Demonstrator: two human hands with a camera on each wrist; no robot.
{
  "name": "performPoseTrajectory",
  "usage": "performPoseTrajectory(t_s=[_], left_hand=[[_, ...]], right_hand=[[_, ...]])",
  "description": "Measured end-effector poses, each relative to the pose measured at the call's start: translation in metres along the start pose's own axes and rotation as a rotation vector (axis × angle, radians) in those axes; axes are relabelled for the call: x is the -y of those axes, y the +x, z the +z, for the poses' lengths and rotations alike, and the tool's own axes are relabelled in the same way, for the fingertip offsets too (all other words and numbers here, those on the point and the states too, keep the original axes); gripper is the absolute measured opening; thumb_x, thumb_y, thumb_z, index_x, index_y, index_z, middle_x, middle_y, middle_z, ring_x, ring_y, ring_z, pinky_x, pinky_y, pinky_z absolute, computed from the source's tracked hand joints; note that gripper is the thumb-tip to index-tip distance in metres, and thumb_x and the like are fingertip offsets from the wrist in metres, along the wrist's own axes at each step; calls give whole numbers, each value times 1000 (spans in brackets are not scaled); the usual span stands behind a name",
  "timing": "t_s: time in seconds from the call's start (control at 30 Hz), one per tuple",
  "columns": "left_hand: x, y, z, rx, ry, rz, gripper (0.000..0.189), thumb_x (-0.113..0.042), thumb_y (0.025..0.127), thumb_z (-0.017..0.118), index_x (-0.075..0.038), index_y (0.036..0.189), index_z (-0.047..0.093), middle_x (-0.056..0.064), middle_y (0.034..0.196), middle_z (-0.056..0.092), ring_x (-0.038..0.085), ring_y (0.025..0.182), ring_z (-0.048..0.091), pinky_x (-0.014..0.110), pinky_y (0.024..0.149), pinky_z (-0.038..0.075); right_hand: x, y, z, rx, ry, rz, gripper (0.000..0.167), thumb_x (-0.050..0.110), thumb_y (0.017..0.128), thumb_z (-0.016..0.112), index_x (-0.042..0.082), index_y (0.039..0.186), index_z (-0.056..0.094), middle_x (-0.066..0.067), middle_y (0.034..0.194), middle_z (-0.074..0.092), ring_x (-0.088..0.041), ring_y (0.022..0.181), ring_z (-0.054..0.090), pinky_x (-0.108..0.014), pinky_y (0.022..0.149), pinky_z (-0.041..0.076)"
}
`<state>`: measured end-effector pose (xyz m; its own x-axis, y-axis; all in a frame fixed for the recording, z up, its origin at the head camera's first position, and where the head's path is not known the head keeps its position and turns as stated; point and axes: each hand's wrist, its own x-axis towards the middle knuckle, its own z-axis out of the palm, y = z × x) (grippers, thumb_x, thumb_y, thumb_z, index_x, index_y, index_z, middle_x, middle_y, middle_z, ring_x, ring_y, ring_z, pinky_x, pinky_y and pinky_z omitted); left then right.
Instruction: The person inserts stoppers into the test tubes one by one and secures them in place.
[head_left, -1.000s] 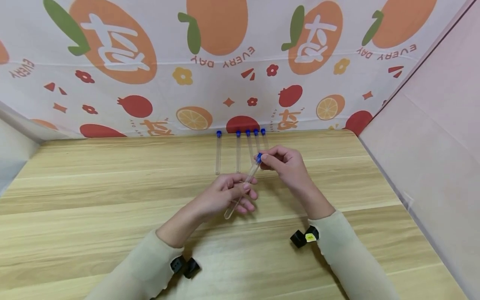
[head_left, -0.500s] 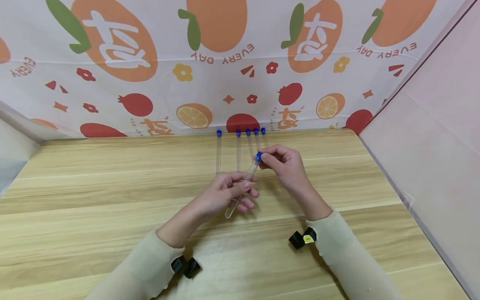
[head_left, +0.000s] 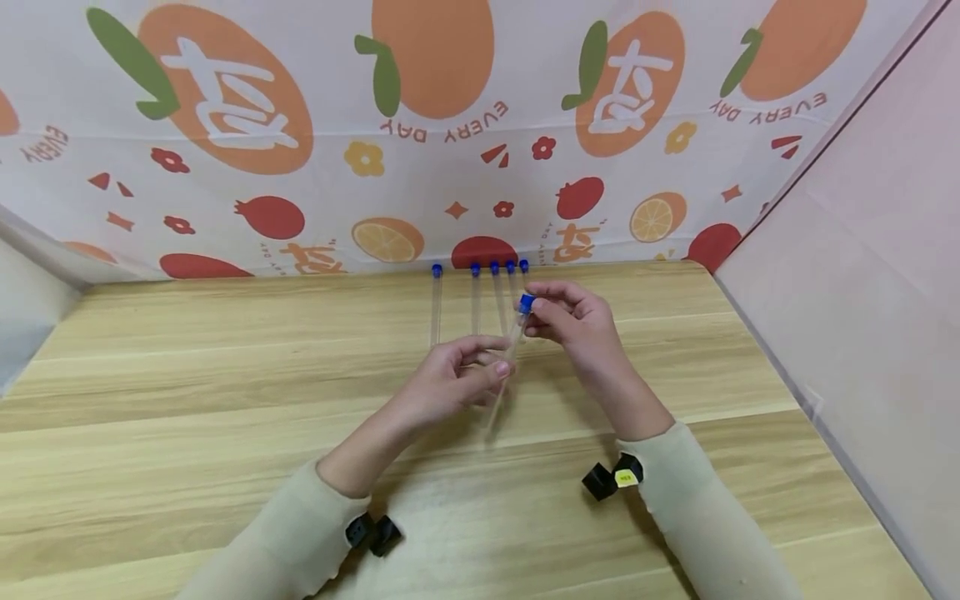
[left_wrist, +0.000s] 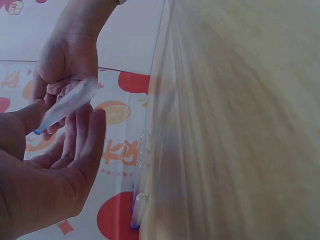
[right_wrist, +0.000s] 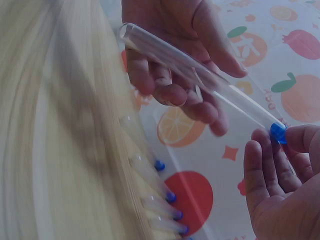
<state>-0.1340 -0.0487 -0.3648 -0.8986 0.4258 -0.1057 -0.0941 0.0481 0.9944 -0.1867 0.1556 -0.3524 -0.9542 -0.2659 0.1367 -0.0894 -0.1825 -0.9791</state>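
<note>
A clear test tube [right_wrist: 170, 56] with a blue cap [head_left: 527, 303] is held slantwise above the table, its closed end toward the wearer. My right hand [head_left: 581, 329] pinches it by the cap between thumb and fingers. Close to the tube's middle is my left hand [head_left: 457, 375], thumb and fingers spread on either side. In the right wrist view a gap shows between the left thumb [right_wrist: 220, 45] and the tube; whether the left fingers touch it I cannot tell. The tube's lower end is blurred in the head view.
Several more capped test tubes [head_left: 437, 308] lie side by side at the table's back edge, caps toward the fruit-print cloth [head_left: 420, 183]. The hands partly cover some of them. The wooden table [head_left: 187, 400] meets a pale wall [head_left: 862, 275] on the right.
The held tube has swung to a steeper slant, its lower end moving right and its cap slightly up and right. The left thumb has loosened from the tube. The tubes behind have not moved.
</note>
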Motion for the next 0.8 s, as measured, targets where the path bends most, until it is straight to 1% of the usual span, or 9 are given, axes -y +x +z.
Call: performPoseTrajectory(t_s=[0.07,0.13,0.2,0.27,0.4,0.5,0.57,0.67,0.8], left_hand=[[0,5,4,-2,25,16,39,-12,100,61,-2,137,54,26,122,62,26,95,70,44,81,61],[-1,12,8,-1,34,11,37,-8,98,62,-1,135,56,23,119,62,20,91,69,46,81,61],[-3,22,12,0,30,-8,37,-6,98,63,0,134,55,22,118,63,19,86,69,49,80,60],[-6,34,15,-11,11,-37,39,-5,97,63,-2,135,54,23,119,63,20,82,68,50,80,60],[-10,61,18,-67,-33,-108,43,-4,96,64,-6,137,51,28,121,63,22,80,67,45,80,61],[-14,79,21,-113,-59,-175,43,-7,96,65,-10,137,50,23,114,66,23,82,66,42,81,61],[-15,89,22,-122,-62,-213,44,-10,97,65,-12,138,49,19,109,67,23,84,67,41,84,60],[-17,102,26,-104,-78,-258,46,-16,99,63,-13,141,45,14,110,68,23,89,69,42,89,59],[-21,119,30,-60,-129,-272,46,-16,103,56,-9,145,40,17,117,67,25,95,70,44,96,55]], right_hand=[[1,2,-5,-14,-25,3,24,9,99,62,-4,119,63,-13,104,73,-17,85,70,-31,80,61],[2,5,-11,-22,-48,19,26,11,98,64,-4,119,63,-9,103,72,-16,85,70,-31,80,61],[2,8,-18,-30,-64,52,30,14,98,64,-3,124,61,-7,104,72,-16,87,71,-32,81,61],[3,11,-27,-39,-72,102,34,16,100,63,-1,129,59,-8,108,71,-17,90,71,-32,83,60],[0,14,-46,-43,-79,244,34,16,103,56,3,135,55,-17,119,66,-21,99,70,-33,87,59],[-3,15,-58,-10,-69,340,35,13,104,52,3,138,51,-20,124,62,-23,103,68,-35,91,58],[-5,17,-64,15,-56,389,37,11,104,51,3,141,48,-18,124,62,-23,105,67,-36,93,57],[-7,23,-72,39,-22,443,39,10,104,49,4,143,45,-15,123,61,-22,107,65,-36,95,55],[-8,35,-79,20,-5,468,39,8,104,49,4,143,47,-14,123,61,-22,109,64,-35,95,56]])
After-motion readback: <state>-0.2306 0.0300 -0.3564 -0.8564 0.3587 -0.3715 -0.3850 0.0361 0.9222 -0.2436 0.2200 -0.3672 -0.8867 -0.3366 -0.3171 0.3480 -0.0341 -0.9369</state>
